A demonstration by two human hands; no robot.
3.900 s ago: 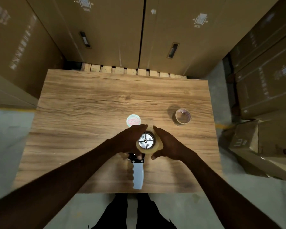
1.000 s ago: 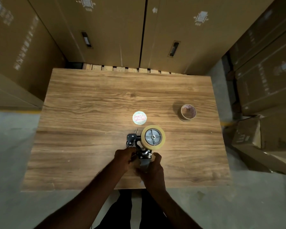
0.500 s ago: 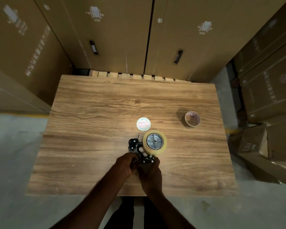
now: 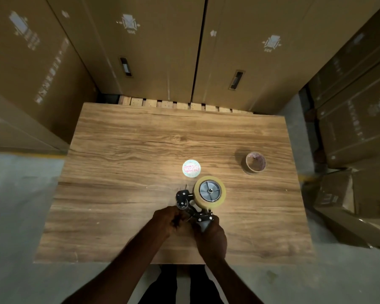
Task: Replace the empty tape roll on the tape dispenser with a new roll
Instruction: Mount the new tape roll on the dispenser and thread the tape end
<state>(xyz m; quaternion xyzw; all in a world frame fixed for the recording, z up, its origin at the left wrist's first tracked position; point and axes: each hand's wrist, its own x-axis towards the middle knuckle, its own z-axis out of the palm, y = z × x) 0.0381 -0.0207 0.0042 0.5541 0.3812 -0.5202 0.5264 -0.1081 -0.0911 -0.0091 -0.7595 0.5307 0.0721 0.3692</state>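
The tape dispenser lies on the wooden table near its front edge, black frame pointing away from me. A full tan tape roll sits on its grey hub. My right hand is wrapped around the dispenser's handle, which it hides. My left hand has its fingers closed at the dispenser's front frame, just below the black roller; whether they pinch the tape end cannot be told. The empty cardboard tape core stands apart at the right of the table.
A small round white label disc lies just behind the dispenser. Tall cardboard boxes wall in the table at the back and left. More boxes are stacked at the right. Grey floor shows on both sides.
Since 3.9 s ago both hands left the roll on the hub; the right moved to the handle, the left to the front frame. Over the last second only the camera shifted slightly.
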